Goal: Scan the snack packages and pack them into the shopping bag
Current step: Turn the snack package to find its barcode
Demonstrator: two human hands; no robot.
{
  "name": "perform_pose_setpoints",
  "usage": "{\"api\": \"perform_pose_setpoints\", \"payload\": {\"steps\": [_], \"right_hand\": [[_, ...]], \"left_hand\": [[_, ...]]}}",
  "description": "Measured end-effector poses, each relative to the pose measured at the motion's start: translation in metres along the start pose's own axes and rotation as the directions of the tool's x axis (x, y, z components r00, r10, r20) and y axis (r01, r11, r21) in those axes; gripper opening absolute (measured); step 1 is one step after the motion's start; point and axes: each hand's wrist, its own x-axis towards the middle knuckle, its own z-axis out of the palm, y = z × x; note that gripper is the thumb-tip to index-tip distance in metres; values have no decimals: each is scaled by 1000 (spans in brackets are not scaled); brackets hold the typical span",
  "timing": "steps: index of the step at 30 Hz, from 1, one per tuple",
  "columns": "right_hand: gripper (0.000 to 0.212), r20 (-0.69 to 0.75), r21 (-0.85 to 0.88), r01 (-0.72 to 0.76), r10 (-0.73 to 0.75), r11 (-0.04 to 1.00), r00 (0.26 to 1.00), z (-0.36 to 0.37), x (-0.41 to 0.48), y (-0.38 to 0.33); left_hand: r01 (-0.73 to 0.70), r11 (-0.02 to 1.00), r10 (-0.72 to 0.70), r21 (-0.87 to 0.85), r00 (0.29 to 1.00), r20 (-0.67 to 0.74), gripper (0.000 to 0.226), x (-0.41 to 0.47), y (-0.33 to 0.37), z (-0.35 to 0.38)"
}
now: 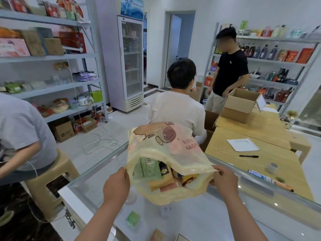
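- Packing looks well advanced: the translucent pale-yellow plastic shopping bag with a brown cartoon print [166,153] is held up over the glass-topped counter [97,173], mouth toward the camera, with snack packages already inside.
- Left hand [116,186] and right hand [225,180]: each grip pinches one side of the bag's rim, holding the mouth wide.
- Count inside: one green flat packet with a barcode [147,169], at least two yellow-orange packets [166,180]; the exact total is hidden.
- Scanning cannot be judged; no scanner is visible.

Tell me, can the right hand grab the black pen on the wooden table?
Probably not right now: the right hand is pinching the shopping bag open, and the black pen lies beyond the glass counter's edge.
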Motion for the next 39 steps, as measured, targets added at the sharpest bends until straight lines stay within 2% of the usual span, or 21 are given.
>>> {"api": "perform_pose_setpoints", "payload": {"steps": [2, 9, 13, 17, 20, 25, 30, 36, 39], "right_hand": [[32, -18, 15, -15, 15, 1000, 1000, 0, -3, -1], [30, -135, 232, -46, 79, 972, 988, -6, -18, -28], [33, -248, 385, -4, 108, 923, 963, -12, -26, -58], [30, -364, 506, 90, 118, 858, 924, -29, -24, -101], [28, -375, 591, 138, 119, 795, 919, -49, -3, -138], [23, -308, 628, 80, 153, 774, 939, -68, 27, -171], [20, -313, 642, 50, 201, 765, 928, -69, 33, -157], [23, -293, 578, 35, 167, 816, 941, -55, 43, -147], [24, -256, 527, 15, 141, 850, 956, -41, 54, -150]], "left_hand": [[14, 999, -15, -42, 1000, -25, 26, 0, 1, -7], [-47, 969, 12, -243, 989, -144, 25, 7, 17, -47], [-76, 967, 27, -245, 980, -197, 25, 25, 22, -78], [-137, 976, 80, -167, 947, -311, 30, 60, 46, -134], [-166, 960, 87, -226, 942, -324, 29, 99, 70, -168], [-130, 935, 39, -329, 962, -269, 26, 145, 98, -175], [-148, 922, 64, -358, 970, -236, 18, 161, 106, -153], [-147, 896, 52, -419, 972, -230, 22, 167, 93, -123], [-196, 867, 84, -458, 964, -254, 30, 174, 95, -118]]}}
